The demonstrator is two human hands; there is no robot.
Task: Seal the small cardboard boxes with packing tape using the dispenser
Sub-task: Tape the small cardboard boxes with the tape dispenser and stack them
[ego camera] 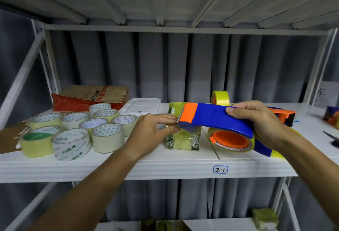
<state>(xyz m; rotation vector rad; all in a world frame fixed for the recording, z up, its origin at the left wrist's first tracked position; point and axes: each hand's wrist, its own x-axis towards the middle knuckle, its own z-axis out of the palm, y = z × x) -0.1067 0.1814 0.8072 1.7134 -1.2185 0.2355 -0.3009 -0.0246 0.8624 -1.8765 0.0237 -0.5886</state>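
Overhead, a grey rack [165,29] filled the view, its white shelf [165,166] running across the middle with a small label [220,169] reading 2-1 on the front edge at 6 o'clock. At 9 o'clock on the shelf sat a cluster of tape rolls [73,131], most with pale tape, packed close and touching. Behind them, toward 10 o'clock, a brown and red paper bag [91,98] lay flat, with a white tray [141,107] just beside it. Near the centre the dispenser [216,119], blue with an orange front and an orange hub, hung tilted over the shelf, its toothed blade touching the box [183,139]. That box, wrapped in yellowish tape with green print, stood on the shelf just at 5 o'clock from centre, below the blade. The right hand [260,122] gripped the dispenser's blue body, thumb on top and fingers curled beneath. The left hand [152,130] reached to the blade end, its fingers pinching at the tape by the box top; what exactly lay between them could not be told. A yellow roll [220,97] stood upright behind the dispenser, and a second orange dispenser [283,115] lay at 3 o'clock. Scissors [333,139] showed at the right edge.
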